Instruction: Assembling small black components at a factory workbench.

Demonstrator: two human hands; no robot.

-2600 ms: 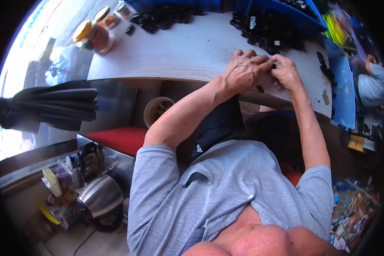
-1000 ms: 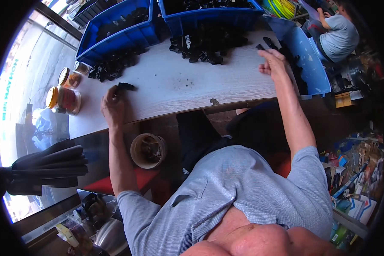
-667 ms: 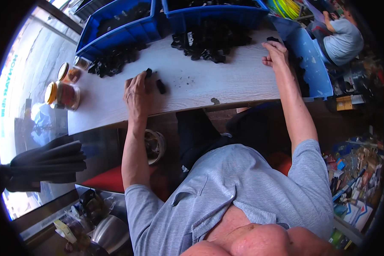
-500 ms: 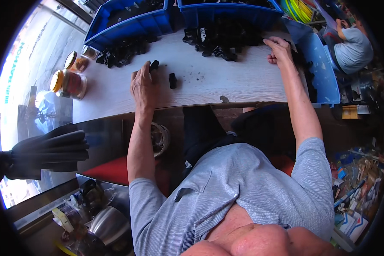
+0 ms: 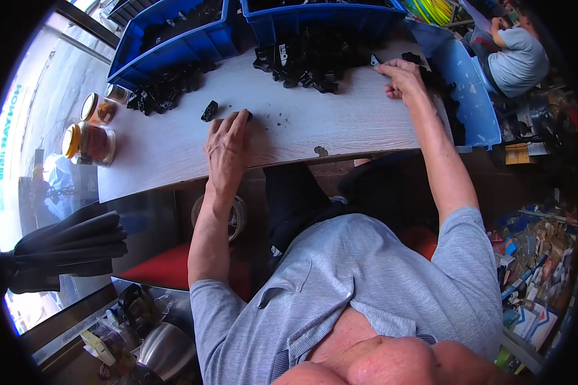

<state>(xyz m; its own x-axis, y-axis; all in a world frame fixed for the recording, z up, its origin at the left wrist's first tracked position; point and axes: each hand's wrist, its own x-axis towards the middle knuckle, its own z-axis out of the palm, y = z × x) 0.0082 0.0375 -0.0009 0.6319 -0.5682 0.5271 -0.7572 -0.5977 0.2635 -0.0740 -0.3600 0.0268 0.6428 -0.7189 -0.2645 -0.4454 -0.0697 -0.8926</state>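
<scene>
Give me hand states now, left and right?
Left hand: flat on the table, fingertips on a small black part.
Right hand: pinching a small black part.

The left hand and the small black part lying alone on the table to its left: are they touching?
Apart. The head view shows a strip of bare table between the left hand and the lone black part; the fingertips reach another dark piece instead.

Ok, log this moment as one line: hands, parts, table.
left hand: flat on table, fingertips on small black part | right hand: at black parts pile | loose black part: beside left hand
</scene>
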